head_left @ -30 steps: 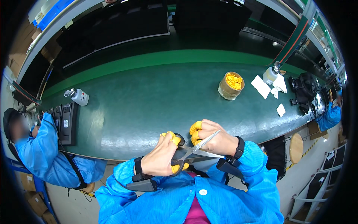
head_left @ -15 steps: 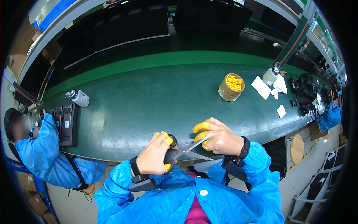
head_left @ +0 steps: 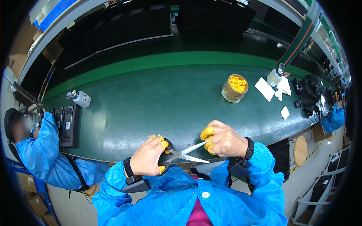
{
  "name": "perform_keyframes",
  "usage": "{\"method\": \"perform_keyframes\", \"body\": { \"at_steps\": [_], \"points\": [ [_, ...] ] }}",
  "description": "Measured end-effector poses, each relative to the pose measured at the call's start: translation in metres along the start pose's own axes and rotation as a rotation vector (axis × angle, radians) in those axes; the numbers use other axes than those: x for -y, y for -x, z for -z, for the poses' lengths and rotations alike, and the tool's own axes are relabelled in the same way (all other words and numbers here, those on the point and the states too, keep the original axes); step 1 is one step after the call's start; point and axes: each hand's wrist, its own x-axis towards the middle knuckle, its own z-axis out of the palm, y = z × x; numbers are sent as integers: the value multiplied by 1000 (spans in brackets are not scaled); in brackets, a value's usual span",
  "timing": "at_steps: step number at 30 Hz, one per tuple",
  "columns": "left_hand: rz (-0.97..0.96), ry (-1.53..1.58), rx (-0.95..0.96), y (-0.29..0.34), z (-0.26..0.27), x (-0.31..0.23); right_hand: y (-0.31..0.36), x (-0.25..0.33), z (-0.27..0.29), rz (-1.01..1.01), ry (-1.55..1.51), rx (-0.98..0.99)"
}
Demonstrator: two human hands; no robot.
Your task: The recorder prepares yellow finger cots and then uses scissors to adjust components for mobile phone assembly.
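My left hand (head_left: pixel 144 157) grips a pair of scissors (head_left: pixel 182 154) by the black handles. Their metal blades stand spread apart and point right, over the bench's near edge. Opposite them, my right hand (head_left: pixel 229 141) is closed, its fingers curled inward. The upper blade's tip reaches the curled fingers; whether it touches them I cannot tell. Anything pinched in that hand is hidden. Yellow finger cots (head_left: pixel 207 133) cover fingertips on both hands. Further back on the bench stands a round brown tub (head_left: pixel 226 93) holding several yellow finger cots.
On the green bench (head_left: pixel 151 98), white wipes (head_left: pixel 264 89), a pump bottle (head_left: pixel 274 78) and black cabled gear (head_left: pixel 307 90) lie at the right. Another bottle (head_left: pixel 82 99) stands left, by dark equipment (head_left: pixel 68 126). A co-worker in blue (head_left: pixel 45 145) sits there. A stool (head_left: pixel 300 150) stands right.
My left hand has shifted slightly left with the scissors. The right hand has moved a little right, its fingers curling tighter, and the blade now overlaps them less.
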Motion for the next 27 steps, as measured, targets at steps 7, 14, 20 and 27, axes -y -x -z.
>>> {"method": "perform_keyframes", "body": {
  "at_steps": [7, 14, 20, 27],
  "points": [
    [-2, 4, 55, -2, 11, -5, -1, -2, -1, 38, -54, 40],
    [-210, 167, -132, -5, -12, -1, -9, 0, -11, 52, -155, 50],
    [-142, 275, 9, -24, -29, -12, 3, 1, -47, -133, -317, 105],
    [-24, 206, 55, -32, -23, -24, -3, -4, -29, -96, -234, 194]
  ]
}}
